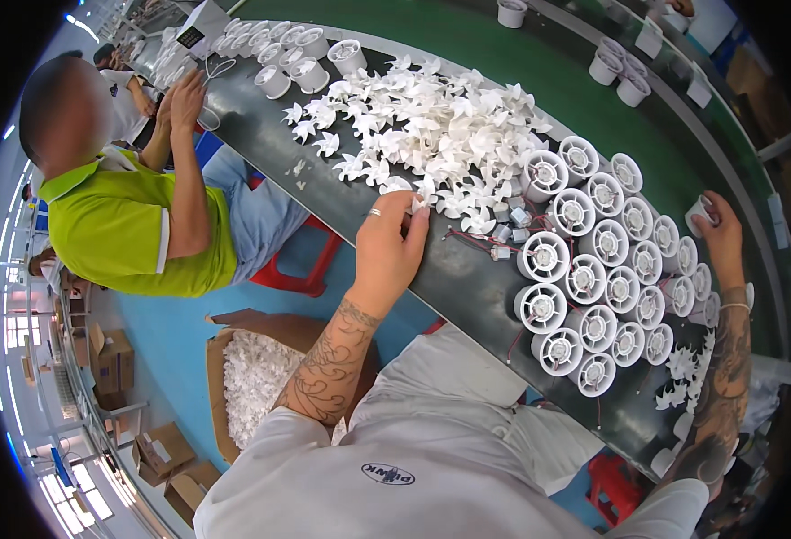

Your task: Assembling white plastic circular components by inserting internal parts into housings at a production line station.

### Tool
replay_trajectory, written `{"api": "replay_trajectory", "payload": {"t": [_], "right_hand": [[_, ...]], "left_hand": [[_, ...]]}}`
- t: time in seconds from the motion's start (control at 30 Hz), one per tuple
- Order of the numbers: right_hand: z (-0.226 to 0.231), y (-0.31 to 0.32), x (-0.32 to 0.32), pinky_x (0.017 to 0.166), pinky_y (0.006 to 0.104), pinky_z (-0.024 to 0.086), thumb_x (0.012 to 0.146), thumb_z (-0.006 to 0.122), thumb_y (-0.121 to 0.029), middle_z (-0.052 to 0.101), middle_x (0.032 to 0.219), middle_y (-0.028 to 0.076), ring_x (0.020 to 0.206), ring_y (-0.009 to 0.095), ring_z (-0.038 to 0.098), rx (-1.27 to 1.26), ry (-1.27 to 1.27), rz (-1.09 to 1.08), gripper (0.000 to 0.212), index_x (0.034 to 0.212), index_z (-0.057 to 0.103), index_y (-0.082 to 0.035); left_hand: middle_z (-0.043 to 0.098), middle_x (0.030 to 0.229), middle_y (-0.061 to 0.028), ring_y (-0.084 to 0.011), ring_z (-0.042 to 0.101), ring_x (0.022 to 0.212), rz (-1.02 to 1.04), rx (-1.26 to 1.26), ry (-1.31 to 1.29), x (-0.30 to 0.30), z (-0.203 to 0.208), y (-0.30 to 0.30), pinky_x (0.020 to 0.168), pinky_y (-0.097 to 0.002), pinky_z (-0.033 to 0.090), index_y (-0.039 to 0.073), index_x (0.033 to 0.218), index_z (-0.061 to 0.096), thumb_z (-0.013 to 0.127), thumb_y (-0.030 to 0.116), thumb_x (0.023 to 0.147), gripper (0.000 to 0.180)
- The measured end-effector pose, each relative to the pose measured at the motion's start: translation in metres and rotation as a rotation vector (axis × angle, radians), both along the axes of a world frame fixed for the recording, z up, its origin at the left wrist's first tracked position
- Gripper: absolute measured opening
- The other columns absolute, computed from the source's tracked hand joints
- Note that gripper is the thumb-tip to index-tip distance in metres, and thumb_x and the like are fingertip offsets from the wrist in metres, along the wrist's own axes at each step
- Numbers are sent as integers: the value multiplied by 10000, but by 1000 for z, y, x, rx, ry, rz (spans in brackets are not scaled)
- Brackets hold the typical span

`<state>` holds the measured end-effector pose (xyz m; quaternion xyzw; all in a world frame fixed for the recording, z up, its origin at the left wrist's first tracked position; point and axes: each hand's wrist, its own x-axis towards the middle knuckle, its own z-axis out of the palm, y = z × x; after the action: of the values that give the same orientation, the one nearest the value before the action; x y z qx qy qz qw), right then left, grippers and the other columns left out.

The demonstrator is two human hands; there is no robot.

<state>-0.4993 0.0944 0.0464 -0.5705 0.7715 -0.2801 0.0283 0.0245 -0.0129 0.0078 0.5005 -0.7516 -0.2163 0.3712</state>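
My left hand (386, 253) is closed at the near edge of a big heap of white fan impellers (449, 126), thumb and fingertips pinching one white impeller (426, 190). Far to the right, my right hand (724, 235) grips a white round fan housing (701, 216) by its side, over the green belt's edge. Between my hands stand several rows of white fan housings (586, 278) with spoked hubs, some trailing red wires. Small grey motors (512, 220) with red leads lie between the heap and these rows.
A person in a green shirt (135, 225) sits at left, hands raised over the dark bench (279, 166). More white housings (310, 72) stand beyond; others (620, 72) ride the green belt (413, 29). A carton of white parts (265, 368) sits on the blue floor beside me.
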Motion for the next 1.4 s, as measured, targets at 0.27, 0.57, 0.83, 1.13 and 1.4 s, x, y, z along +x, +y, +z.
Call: {"api": "replay_trajectory", "payload": {"t": [0.27,0.57,0.83,1.13,1.4], "right_hand": [[80,40,58,737,201,472,933,629,-142,657,987,26,854,78,599,-349,-607,-149,418,1315,524,-7],[77,119,268,968,417,501,931,619,-314,537,1290,181,1153,297,578,-521,-1601,32,595,1382,387,-2],[68,170,285,905,396,527,923,630,-304,557,1219,181,1076,283,610,-585,-1627,-49,561,1328,384,-4],[63,202,301,897,390,535,934,613,-321,552,1228,195,1075,289,612,-642,-1599,-8,565,1335,370,-4],[63,210,310,890,384,539,928,621,-338,555,1215,196,1070,291,614,-650,-1608,-24,563,1313,375,-9]], "left_hand": [[641,987,-52,-76,596,757,-55,465,884,-12,43,24,694,-211,486,-49,1068,642,642,-6,880,192],[561,1226,-109,-235,567,1014,-989,97,544,-91,113,100,833,-341,480,36,960,730,763,-7,696,270],[599,1157,-101,-302,584,945,-934,-215,335,-108,113,148,789,-386,498,56,882,693,775,18,653,246],[664,1118,-128,-277,647,933,-969,-123,369,-96,120,174,799,-362,521,13,811,705,797,-15,621,213],[660,1121,-145,-267,651,868,-991,-111,376,-88,121,182,703,-339,522,3,816,694,795,-27,623,220]]}}
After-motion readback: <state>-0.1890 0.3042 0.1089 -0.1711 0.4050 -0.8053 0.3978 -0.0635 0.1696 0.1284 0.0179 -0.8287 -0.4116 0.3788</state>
